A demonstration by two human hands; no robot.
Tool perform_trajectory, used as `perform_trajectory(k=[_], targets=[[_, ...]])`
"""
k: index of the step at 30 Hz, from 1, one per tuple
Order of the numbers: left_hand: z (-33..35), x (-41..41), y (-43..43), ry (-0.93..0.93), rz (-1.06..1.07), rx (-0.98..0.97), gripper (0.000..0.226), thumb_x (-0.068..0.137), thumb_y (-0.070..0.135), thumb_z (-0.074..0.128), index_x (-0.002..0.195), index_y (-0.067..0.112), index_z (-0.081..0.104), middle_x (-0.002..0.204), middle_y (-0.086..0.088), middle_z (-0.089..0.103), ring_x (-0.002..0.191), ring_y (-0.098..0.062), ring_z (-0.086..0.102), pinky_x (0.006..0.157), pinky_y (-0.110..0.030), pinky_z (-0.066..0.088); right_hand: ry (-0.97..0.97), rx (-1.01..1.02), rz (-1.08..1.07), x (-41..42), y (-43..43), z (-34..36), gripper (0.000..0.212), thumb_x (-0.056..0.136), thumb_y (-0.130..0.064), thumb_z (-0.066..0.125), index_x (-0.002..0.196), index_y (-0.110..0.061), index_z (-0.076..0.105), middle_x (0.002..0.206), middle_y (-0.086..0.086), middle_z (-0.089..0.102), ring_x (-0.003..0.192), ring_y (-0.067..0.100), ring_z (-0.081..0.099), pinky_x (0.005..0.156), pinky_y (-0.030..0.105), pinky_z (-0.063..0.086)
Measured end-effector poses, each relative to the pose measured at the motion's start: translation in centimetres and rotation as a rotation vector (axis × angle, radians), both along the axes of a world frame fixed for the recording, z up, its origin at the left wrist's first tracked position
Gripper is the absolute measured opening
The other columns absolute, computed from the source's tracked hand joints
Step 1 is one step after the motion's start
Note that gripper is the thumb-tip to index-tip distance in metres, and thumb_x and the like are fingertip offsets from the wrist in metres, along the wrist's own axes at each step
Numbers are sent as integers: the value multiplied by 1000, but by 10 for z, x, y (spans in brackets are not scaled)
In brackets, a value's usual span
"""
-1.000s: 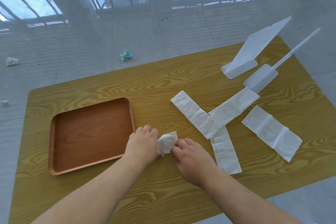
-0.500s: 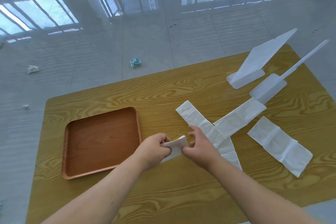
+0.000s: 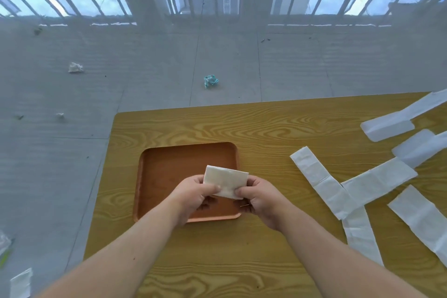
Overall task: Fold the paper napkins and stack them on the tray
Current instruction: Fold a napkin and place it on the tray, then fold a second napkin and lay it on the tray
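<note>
A folded white napkin (image 3: 226, 180) is held flat in the air above the near right part of the brown tray (image 3: 169, 167). My left hand (image 3: 193, 197) pinches its near left edge and my right hand (image 3: 260, 197) pinches its near right edge. Nothing lies in the tray. Several unfolded long napkins lie on the wooden table to the right: one strip (image 3: 319, 181) crossed by another (image 3: 378, 180), a third (image 3: 361, 237) running toward me under them, and one (image 3: 420, 219) at the right edge.
Two white plastic stands (image 3: 389, 127) (image 3: 420, 147) sit at the table's far right. The table's left edge (image 3: 101, 176) drops to a grey tiled floor with crumpled paper scraps (image 3: 211, 80) (image 3: 75, 67). A railing runs along the far side.
Both hands lifted the folded napkin off the table and carried it left, over the tray. The camera view swung left, so the loose napkins now sit at the right edge.
</note>
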State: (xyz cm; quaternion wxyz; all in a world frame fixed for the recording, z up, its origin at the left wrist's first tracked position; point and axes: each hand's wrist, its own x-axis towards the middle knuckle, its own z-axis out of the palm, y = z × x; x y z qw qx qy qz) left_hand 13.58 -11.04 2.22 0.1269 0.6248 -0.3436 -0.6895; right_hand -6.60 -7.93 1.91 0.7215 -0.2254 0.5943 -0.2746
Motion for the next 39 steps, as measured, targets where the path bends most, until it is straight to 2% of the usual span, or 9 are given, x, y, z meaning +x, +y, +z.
perform_trajectory(k=[7, 10, 12, 15, 19, 24, 28, 33, 39], targets=[[-17, 57, -15, -216, -4, -152, 11, 95, 29, 73, 91, 21, 79, 74, 9, 78, 66, -9, 67, 58, -24, 54, 413, -78, 217, 62, -36, -20, 12, 94, -20, 61, 92, -16, 72, 77, 6, 72, 53, 14, 64, 48, 32, 55], [-25, 65, -18, -536, -153, -272, 33, 89, 50, 72, 112, 26, 65, 106, 7, 71, 93, -18, 69, 77, -38, 57, 658, -92, 322, 66, -42, -23, 12, 87, -29, 60, 84, -19, 66, 79, 5, 74, 66, 23, 71, 57, 41, 59], [-27, 65, -15, -774, -297, -375, 57, 86, 53, 68, 134, 27, 50, 130, 1, 56, 116, -23, 58, 90, -40, 51, 895, -135, 457, 56, -33, -23, 11, 82, -35, 57, 79, -25, 60, 79, -5, 68, 73, 19, 65, 57, 35, 51], [-27, 52, -6, -870, -586, -637, 62, 89, 49, 61, 144, 26, 43, 143, 1, 47, 125, -24, 48, 97, -40, 48, 1158, -332, 512, 22, -12, -23, 17, 85, -36, 55, 96, -24, 60, 95, -6, 63, 89, 19, 58, 71, 38, 51], [-29, 14, 5, -828, -962, -838, 64, 95, 54, 53, 151, 26, 40, 152, 1, 43, 132, -23, 46, 106, -38, 45, 1379, -468, 346, -48, 7, -22, 53, 86, -27, 64, 135, -13, 49, 133, 11, 56, 123, 32, 46, 103, 45, 42], [-26, -45, 21, -730, -1111, -949, 62, 96, 50, 50, 152, 24, 41, 160, -1, 38, 142, -24, 38, 115, -40, 36, 1380, -178, 405, -109, 39, -29, 64, 90, -33, 57, 146, -14, 34, 147, 14, 45, 132, 35, 38, 106, 47, 37], [-26, -83, 34, -694, -1153, -996, 58, 95, 47, 54, 148, 23, 47, 158, -2, 42, 140, -25, 41, 115, -43, 36, 1337, -318, 631, -95, 72, -35, 62, 93, -31, 48, 151, -17, 32, 158, 9, 37, 135, 29, 38, 107, 42, 40], [-35, -108, 42, -756, -1218, -988, 56, 97, 49, 50, 147, 25, 45, 159, -1, 42, 140, -25, 41, 113, -41, 36, 1087, -557, 767, -72, 104, -37, 65, 89, -22, 42, 153, -18, 34, 159, 8, 39, 143, 26, 34, 119, 41, 30], [-43, -121, 43, -904, -1250, -957, 54, 98, 57, 44, 141, 27, 52, 142, 3, 54, 125, -22, 52, 98, -39, 44, 1125, -595, 690, -107, 123, -40, 58, 92, -19, 40, 149, -19, 40, 154, 5, 45, 143, 26, 36, 118, 40, 28]])
